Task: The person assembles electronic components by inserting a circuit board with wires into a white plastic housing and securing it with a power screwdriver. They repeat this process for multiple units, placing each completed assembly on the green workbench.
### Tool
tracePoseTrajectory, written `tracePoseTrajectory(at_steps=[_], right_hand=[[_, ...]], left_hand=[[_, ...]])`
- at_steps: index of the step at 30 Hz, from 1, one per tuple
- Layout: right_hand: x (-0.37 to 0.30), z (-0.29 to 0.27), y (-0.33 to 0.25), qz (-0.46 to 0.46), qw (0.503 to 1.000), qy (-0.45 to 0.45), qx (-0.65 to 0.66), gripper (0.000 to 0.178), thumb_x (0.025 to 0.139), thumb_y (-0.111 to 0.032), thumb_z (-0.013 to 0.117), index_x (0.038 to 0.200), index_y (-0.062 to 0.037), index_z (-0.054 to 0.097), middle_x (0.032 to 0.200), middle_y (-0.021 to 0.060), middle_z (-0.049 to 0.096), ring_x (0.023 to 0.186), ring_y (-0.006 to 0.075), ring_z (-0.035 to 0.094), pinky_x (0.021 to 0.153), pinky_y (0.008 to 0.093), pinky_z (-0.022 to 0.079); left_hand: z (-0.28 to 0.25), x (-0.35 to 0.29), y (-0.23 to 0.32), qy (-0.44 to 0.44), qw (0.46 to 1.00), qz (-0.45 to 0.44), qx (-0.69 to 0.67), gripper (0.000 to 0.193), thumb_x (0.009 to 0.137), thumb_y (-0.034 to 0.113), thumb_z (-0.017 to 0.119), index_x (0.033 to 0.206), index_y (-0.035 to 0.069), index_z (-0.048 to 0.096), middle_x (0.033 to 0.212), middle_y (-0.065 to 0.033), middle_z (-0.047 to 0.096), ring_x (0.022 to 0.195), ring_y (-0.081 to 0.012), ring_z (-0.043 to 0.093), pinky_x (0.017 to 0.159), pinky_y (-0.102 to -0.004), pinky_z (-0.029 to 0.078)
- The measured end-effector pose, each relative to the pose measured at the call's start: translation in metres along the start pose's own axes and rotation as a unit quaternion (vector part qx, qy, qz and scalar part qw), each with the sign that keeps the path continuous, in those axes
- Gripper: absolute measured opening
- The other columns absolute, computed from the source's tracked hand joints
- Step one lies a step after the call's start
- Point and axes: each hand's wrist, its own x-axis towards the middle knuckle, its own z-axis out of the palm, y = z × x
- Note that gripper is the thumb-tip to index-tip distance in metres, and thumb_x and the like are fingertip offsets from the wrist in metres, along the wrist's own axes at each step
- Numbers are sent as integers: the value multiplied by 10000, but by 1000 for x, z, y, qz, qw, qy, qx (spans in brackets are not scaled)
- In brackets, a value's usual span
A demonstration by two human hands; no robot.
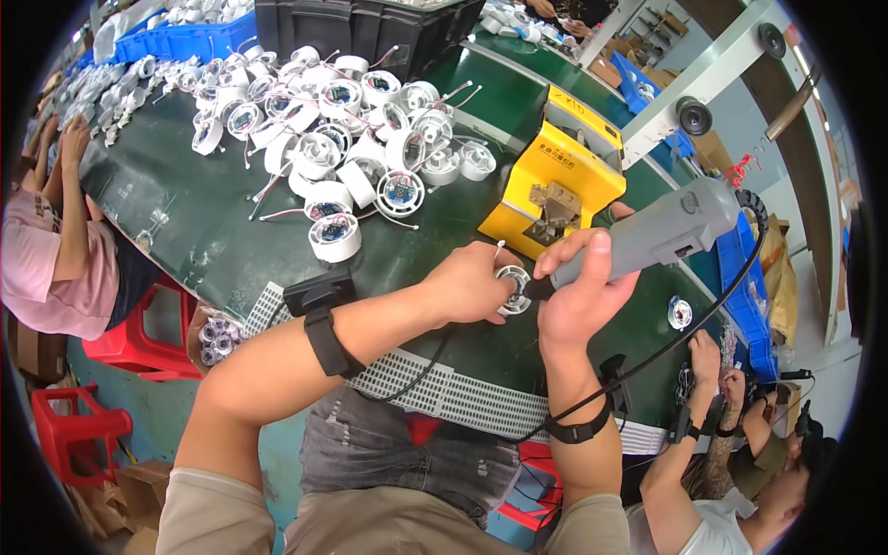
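My left hand [476, 283] is closed around a small white round plastic housing [511, 277], steadying it above the green table. In my right hand [589, 289] is a grey electric screwdriver [652, 236], tilted, with its black nose at the housing. The bit's tip and any screw are hidden there. Just beyond my hands stands a yellow screw feeder [564, 176] with a metal mechanism at its front. Farther left lies a large heap of white round housings [314, 155], several showing blue circuit boards and thin wires with white plugs.
A black crate [356, 35] and a blue bin [190, 39] stand behind the heap. The screwdriver's black cable [731, 296] loops down past my right forearm. Perforated white strips [462, 396] line the near table edge. Co-workers sit at left and right; red stools [79, 430] stand at left.
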Motion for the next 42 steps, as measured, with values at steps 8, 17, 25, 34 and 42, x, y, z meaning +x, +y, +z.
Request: tracePoseTrajectory(at_steps=[8, 17, 25, 34, 42], right_hand=[[-2, -1, 5, 3, 1000, 2, -4, 405, 964, -199, 470, 1282, 10, 333, 681, 68, 476, 516, 147, 506, 445, 284, 456], [-5, -11, 15, -40, 995, -91, 28, 418, 945, -228, 489, 1253, 5, 329, 704, 85, 484, 514, 153, 505, 463, 291, 468], [2, -31, 14, -105, 987, -107, 48, 572, 963, -405, 504, 1302, 20, 327, 960, 115, 536, 837, 188, 579, 772, 343, 500], [66, -244, 22, -50, 731, 147, -664, 668, 694, -187, 752, 1290, -72, 474, 1272, 207, 474, 1234, 366, 416, 1056, 449, 337], [60, -317, 17, 204, 659, 84, -719, 755, 666, -176, 755, 1354, -130, 449, 1287, 177, 501, 1190, 362, 498, 988, 433, 426]], left_hand=[[0, 0, -1, 7, 1000, 0, 9, 335, 880, 80, 557, 1182, -60, 596, 1037, -195, 663, 776, -234, 708, 676, -292, 599], [-3, 0, 4, -13, 999, -6, -29, 315, 902, 51, 545, 1182, -92, 571, 1031, -163, 638, 890, -211, 656, 701, -315, 613], [-29, -7, 8, 239, 882, 254, 316, 309, 812, 47, 578, 1109, -17, 629, 879, -185, 690, 667, -269, 685, 657, -366, 544], [-49, -16, 31, 467, 664, 313, 494, 682, 692, 5, 725, 1323, 84, 480, 1405, -237, 357, 1292, -444, 350, 1063, -460, 335], [-31, -21, 26, 188, 878, 288, 333, 222, 771, 55, 699, 986, 7, 675, 857, -105, 692, 732, -216, 660, 681, -320, 517]])
